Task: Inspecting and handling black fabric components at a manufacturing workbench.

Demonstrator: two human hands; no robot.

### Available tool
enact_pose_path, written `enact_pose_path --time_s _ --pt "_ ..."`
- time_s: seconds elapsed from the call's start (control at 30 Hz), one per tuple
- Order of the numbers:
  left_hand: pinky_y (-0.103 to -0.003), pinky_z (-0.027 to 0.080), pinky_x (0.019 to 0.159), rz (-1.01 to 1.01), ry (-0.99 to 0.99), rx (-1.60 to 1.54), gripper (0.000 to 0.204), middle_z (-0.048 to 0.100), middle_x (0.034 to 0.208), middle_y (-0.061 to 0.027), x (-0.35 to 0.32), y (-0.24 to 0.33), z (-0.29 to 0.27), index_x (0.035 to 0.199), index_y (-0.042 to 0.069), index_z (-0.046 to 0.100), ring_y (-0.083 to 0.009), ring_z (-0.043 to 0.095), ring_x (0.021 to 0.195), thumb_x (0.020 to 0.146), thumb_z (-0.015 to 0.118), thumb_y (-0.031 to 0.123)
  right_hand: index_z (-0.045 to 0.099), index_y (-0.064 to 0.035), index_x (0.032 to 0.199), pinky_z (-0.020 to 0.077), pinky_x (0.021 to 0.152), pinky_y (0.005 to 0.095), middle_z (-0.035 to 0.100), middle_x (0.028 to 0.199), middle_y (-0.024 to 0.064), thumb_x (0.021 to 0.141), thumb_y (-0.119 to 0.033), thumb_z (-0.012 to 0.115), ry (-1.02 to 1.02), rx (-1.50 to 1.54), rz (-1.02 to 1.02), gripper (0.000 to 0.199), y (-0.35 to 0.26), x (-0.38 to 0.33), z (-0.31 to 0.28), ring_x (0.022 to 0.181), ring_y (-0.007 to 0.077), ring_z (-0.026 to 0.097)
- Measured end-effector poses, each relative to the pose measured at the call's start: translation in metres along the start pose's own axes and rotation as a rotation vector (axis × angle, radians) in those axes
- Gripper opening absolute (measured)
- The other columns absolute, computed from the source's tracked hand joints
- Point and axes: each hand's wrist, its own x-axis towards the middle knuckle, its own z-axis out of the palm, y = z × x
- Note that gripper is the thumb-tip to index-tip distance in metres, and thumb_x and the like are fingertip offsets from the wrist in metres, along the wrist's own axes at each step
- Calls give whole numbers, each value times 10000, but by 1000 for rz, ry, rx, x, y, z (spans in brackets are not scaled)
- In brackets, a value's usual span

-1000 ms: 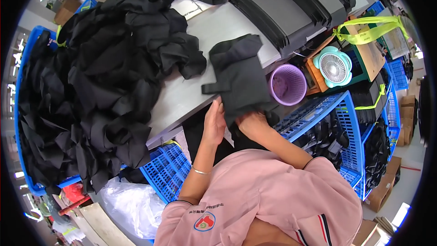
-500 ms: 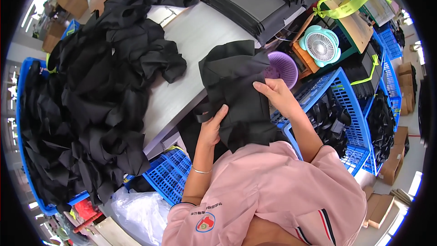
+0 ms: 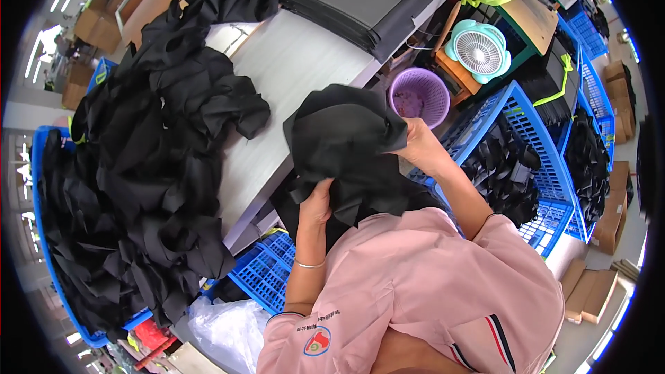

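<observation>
A black fabric piece (image 3: 339, 131) is stretched between my two hands, in front of my chest and over the table's near edge. My left hand (image 3: 317, 202) grips its lower left side, fingers tucked behind the cloth. On the upper right, my right hand (image 3: 420, 145) pinches its edge, the fingertips partly hidden by a fold. The upper part of the cloth bulges into a rounded shape. More dark cloth hangs below it near my lap; whether it is the same piece I cannot tell.
Left, a big heap of black fabric (image 3: 145, 180) spills from a blue crate. Stacked black-and-grey panels (image 3: 346, 3) lie on the grey table (image 3: 277, 62). To the right are a purple basket (image 3: 420, 97), a teal fan (image 3: 479, 51) and a blue crate (image 3: 547, 145) holding black pieces.
The cloth has gone from fairly flat to bulging and folded, its top now lower. Both hands have shifted slightly, still gripping it. The whole view has swung a little.
</observation>
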Motion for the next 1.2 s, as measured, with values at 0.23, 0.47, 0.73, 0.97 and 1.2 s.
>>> enact_pose_path --time_s 0.23,0.47,0.73,0.97,1.2 --pt "-303 480 853 404 -130 386 462 674 1029 -34 15 10 -44 1115 -24 653 -137 604 923 870 755 354 694 -35 1133 483 674 225 662 908 -11 931 -205 667 -92 380 -53 265 -30 -14 -24 795 67 594" --pt "-304 482 779 552 -177 564 334 671 927 -61 14 23 -45 1067 -36 652 -142 599 852 906 674 256 660 -90 919 434 614 202 613 809 -52 855 -231 765 -263 420 140 187 -30 -17 -10 753 39 573" --pt "-241 473 681 449 -353 1001 240 634 792 -158 -16 54 1 1041 -29 661 -167 588 669 808 700 -66 496 -26 774 407 540 254 490 668 -30 782 0 594 473 -580 -411 102 -40 15 -15 600 62 473" --pt "-273 461 673 394 -310 959 117 609 747 -104 -3 79 -13 971 -43 624 -125 514 688 854 621 -33 660 -2 943 448 594 232 575 769 4 791 -31 598 -85 91 -44 166 -35 21 -38 690 77 545" --pt "-280 486 791 171 -113 594 124 695 926 -31 5 68 -32 981 -23 681 -149 610 823 862 678 13 662 -20 908 452 585 266 556 748 -7 889 -40 596 33 520 -248 71 -46 27 -62 533 59 449"
